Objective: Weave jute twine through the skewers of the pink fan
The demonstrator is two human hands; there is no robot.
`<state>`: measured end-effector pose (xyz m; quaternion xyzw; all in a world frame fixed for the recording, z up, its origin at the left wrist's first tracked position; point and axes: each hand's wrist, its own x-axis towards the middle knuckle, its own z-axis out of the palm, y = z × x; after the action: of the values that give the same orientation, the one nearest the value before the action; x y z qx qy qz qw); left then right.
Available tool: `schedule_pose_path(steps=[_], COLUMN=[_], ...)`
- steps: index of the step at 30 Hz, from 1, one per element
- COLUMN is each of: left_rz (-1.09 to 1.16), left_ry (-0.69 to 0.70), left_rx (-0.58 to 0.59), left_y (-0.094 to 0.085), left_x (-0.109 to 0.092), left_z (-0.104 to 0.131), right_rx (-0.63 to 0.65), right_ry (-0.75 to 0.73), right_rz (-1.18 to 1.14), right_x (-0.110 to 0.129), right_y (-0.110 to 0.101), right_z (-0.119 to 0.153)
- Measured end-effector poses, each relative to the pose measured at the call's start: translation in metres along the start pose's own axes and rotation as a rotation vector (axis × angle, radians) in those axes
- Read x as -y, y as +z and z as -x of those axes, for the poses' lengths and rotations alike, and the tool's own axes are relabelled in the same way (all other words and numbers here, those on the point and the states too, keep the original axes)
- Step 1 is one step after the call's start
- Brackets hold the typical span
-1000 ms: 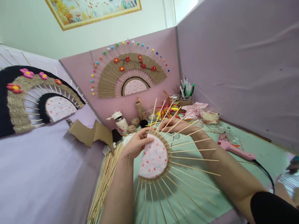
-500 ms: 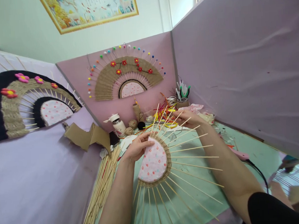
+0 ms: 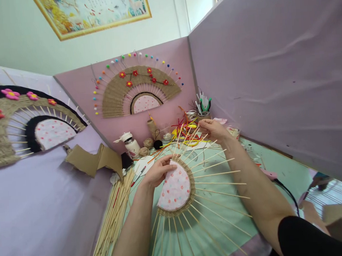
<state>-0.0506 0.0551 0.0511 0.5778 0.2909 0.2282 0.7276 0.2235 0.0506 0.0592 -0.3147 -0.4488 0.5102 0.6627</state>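
In the head view, the left hand grips the half-round fan at its upper end, thumb over the flowered cloth, other fingers mostly hidden behind. The fan's sticks spread over the table. The right hand's fingers are bunched near the upper stick tips; whether they pinch anything, I cannot tell.

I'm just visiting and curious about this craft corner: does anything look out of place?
Bent cardboard juts crookedly beside the left panel, and coloured stems lie tangled on the table. Likely just clutter; I see no spill.
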Motion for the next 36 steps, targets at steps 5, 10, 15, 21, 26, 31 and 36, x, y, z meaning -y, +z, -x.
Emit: schedule_pose_path(steps=[5,10,15,21,26,31,36], left_rz=[0.010,0.057,0.130,0.240,0.246,0.241,0.201], left_ry=[0.103,0.193,0.294,0.375,0.362,0.442,0.475], left_rx=[-0.044,-0.104,-0.224,-0.294,-0.297,-0.335,-0.350], left_y=[-0.005,-0.006,-0.010,-0.009,-0.009,-0.013,-0.011], left_x=[-0.005,-0.013,-0.017,-0.020,-0.028,-0.040,-0.046], left_z=[0.003,0.008,0.007,0.005,0.014,0.026,0.034], right_rx=[-0.061,-0.041,0.053,0.267,0.424,0.536,0.445], right_ry=[-0.007,0.089,0.194,0.297,0.316,0.267,0.252], right_rz=[0.035,0.160,0.235,0.331,0.402,0.412,0.284], right_x=[0.002,-0.007,-0.023,-0.034,-0.033,-0.030,-0.036], right_y=[0.003,0.002,0.001,0.010,0.024,0.037,0.042], right_z=[0.003,-0.001,-0.006,0.003,0.000,-0.005,-0.002])
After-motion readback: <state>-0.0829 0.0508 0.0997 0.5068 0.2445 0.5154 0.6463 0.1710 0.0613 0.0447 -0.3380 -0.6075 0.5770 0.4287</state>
